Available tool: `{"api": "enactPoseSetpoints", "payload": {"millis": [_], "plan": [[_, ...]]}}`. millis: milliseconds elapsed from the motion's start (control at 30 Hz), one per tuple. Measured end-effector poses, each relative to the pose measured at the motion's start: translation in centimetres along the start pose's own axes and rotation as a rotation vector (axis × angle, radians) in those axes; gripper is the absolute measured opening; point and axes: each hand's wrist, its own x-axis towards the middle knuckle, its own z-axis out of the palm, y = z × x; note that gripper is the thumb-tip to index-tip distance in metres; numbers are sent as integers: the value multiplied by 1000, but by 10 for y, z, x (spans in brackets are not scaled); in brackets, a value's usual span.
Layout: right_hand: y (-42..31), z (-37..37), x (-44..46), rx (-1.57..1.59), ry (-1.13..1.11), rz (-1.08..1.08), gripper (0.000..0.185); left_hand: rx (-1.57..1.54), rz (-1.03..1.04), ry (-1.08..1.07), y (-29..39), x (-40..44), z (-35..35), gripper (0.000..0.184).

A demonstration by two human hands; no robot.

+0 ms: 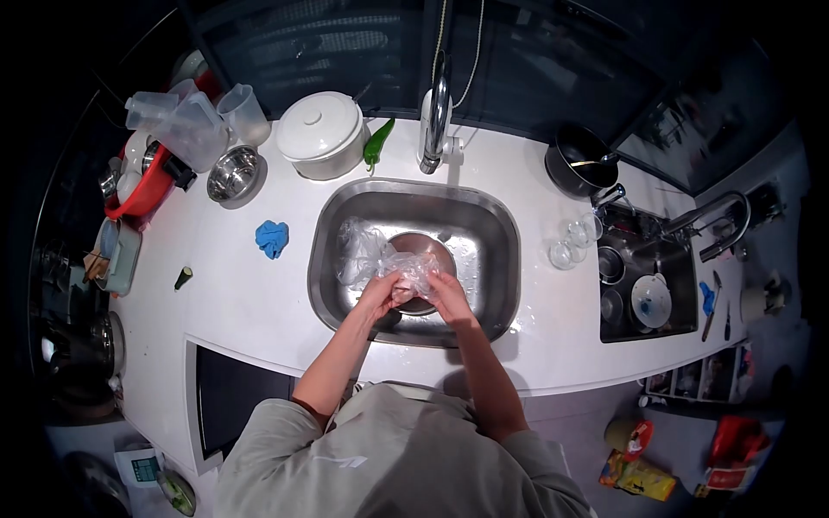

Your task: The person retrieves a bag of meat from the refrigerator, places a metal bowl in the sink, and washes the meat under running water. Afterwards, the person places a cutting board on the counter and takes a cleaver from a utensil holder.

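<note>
The crumpled, clear plastic bag (414, 266) lies between the left hand (378, 295) and the right hand (449, 298), over the round metal bowl (439, 246) in the rounded, stainless-steel sink (501, 259). Its gathered width runs roughly crosswise from hand to hand, with a pale pink piece (401, 293) at its near side, closer to the left fingers. Each grip is partly closed, with bent fingers on the film; exact fingertip spacing cannot be determined.
</note>
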Motion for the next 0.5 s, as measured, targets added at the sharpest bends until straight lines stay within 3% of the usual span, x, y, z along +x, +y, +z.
{"api": "enactPoseSetpoints", "payload": {"millis": [133,333,500], "plan": [[18,-10,7,21,37,-62,26,-145,-54,-7,-6,10,-5,31],[28,-6,5,518,192,-3,24,-560,-128,-24,-19,16,-1,29],[39,-12,14,305,468,251,22,-780,-53,129,-38,38,-2,26]]}}
